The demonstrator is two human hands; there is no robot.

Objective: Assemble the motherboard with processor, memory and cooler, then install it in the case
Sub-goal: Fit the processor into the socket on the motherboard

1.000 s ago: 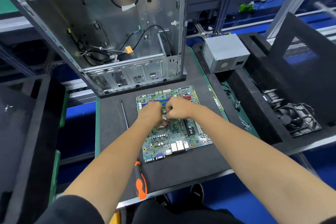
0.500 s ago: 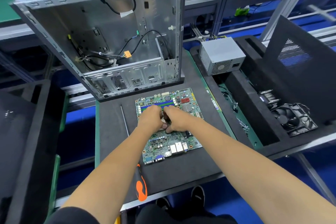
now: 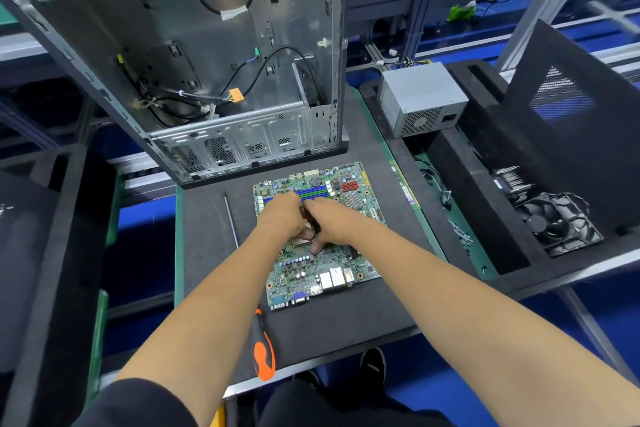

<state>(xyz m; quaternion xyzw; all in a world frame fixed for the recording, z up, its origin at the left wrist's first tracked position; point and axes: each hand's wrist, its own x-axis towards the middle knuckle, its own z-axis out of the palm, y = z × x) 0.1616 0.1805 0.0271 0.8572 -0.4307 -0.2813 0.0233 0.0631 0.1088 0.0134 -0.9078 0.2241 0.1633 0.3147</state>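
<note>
The green motherboard (image 3: 349,198) lies flat on the black mat in front of the open metal case (image 3: 194,45). Both my hands meet over its processor socket (image 3: 302,241), of which only a metal corner shows. My left hand (image 3: 280,215) is curled with its fingers hidden underneath. My right hand (image 3: 330,222) curls round a dark socket cover (image 3: 310,218) raised between the two hands, and its thumb touches the board just below the socket. The black fan cooler (image 3: 554,222) sits in the foam tray on the right. A memory stick (image 3: 403,189) lies along the mat's right edge.
A grey power supply (image 3: 420,97) stands at the back right, next to a black side panel (image 3: 571,135). An orange-and-black screwdriver (image 3: 263,354) lies at the mat's front edge, a thin metal rod (image 3: 231,218) left of the board. Black foam trays flank the mat.
My hands have stayed together over the socket. The right thumb has come down onto the board below the socket, and the dark cover now shows between the hands.
</note>
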